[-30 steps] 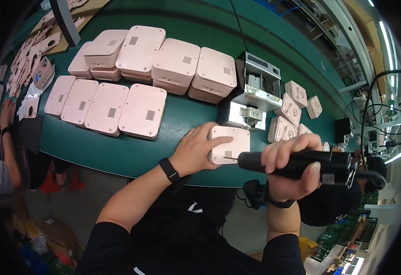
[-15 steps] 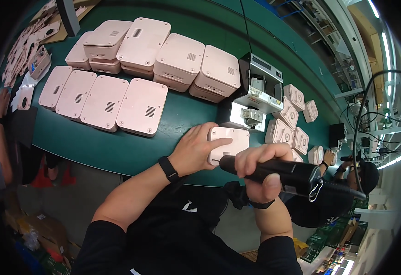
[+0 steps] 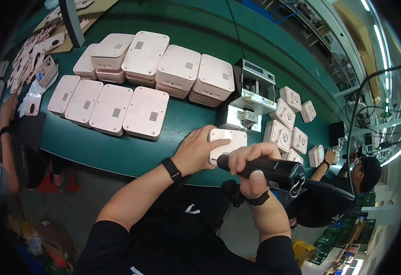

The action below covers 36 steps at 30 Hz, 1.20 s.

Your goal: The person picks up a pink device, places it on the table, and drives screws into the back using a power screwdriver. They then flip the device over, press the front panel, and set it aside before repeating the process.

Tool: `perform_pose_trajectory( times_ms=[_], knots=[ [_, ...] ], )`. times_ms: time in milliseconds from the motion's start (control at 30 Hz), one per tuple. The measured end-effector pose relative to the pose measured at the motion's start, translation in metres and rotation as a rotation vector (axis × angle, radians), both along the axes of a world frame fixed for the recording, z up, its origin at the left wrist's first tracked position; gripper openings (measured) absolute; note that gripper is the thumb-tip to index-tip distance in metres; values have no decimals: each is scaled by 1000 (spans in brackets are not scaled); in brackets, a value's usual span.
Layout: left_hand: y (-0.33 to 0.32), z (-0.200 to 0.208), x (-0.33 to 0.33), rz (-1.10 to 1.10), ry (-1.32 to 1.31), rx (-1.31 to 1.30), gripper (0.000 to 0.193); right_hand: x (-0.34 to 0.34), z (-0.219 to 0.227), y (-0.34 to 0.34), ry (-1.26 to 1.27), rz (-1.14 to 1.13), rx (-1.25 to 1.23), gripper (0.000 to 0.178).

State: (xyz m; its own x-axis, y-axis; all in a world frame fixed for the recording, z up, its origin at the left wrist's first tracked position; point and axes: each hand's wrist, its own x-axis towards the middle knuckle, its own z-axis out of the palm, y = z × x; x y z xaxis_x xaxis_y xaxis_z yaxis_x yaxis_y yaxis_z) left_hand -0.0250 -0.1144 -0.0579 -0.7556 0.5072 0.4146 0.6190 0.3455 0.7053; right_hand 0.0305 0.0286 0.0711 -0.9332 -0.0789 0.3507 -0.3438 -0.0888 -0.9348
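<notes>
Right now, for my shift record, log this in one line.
left hand: holding pink box; right hand: gripping black screwdriver, at box's near-left corner; beyond: boxy machine

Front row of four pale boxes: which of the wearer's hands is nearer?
Left. The left hand, holding another pale box, is right of the row; the right hand, gripping the black driver, is farther right.

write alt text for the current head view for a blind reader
The left hand holds a pale pink box on a green table while the right hand grips a black corded screwdriver, its tip at the box's near-left corner. Rows and stacks of similar boxes stand to the left, and a black-and-silver machine sits just beyond.
</notes>
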Motion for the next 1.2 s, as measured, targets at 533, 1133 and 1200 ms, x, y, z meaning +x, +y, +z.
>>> perform_pose_trajectory(
  times_ms=[533,1133,1200],
  knots=[
    [87,45,-8,-416,-1778,-18,86,123,24,83,227,-350,-385,55],
    [-57,51,1,448,211,-610,84,129,-41,114,8,-426,-433,53],
    [-81,46,2,623,234,-691,83,108,-40,111,25,-463,-280,51]
  ],
)
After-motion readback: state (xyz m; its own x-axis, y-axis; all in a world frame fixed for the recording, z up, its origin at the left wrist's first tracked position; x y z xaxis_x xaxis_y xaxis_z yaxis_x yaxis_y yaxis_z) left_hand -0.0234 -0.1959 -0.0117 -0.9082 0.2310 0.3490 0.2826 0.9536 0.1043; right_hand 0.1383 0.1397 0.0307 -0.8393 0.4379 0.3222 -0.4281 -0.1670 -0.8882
